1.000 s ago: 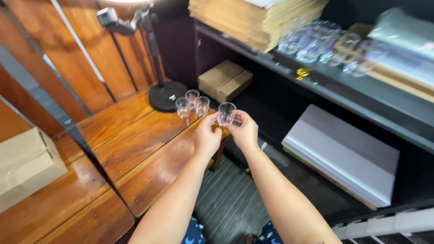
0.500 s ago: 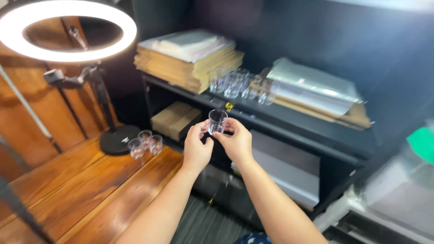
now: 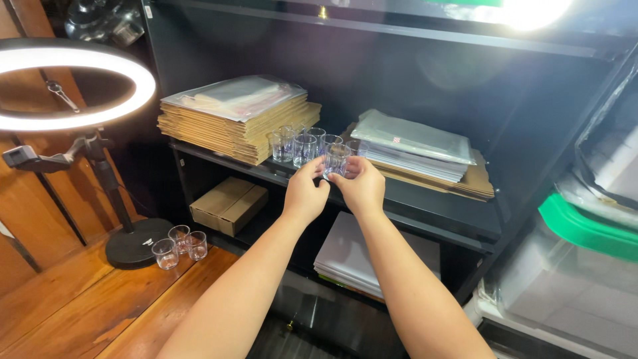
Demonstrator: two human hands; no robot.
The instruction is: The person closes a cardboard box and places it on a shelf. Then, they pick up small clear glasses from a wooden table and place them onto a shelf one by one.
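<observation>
Both my hands hold one small clear glass cup (image 3: pixel 336 159) between them, my left hand (image 3: pixel 304 193) on its left side and my right hand (image 3: pixel 362 186) on its right. The cup is at the front edge of a black shelf (image 3: pixel 425 199), just in front of a cluster of several similar clear cups (image 3: pixel 299 143) standing on that shelf. Three more clear cups (image 3: pixel 179 244) stand on the wooden table surface (image 3: pixel 100 299) at lower left.
A stack of brown cardboard sheets under plastic (image 3: pixel 236 116) lies left of the cups, and bagged flat packs (image 3: pixel 415 143) lie right. A lit ring light (image 3: pixel 73 83) on a stand with round base (image 3: pixel 136 242) stands left. A cardboard box (image 3: pixel 228 205) sits below. A green-lidded bin (image 3: pixel 585 229) is at right.
My hands have carried the cup up from the wooden table to the black shelf, close to the cluster of cups. The view has swung right and upward.
</observation>
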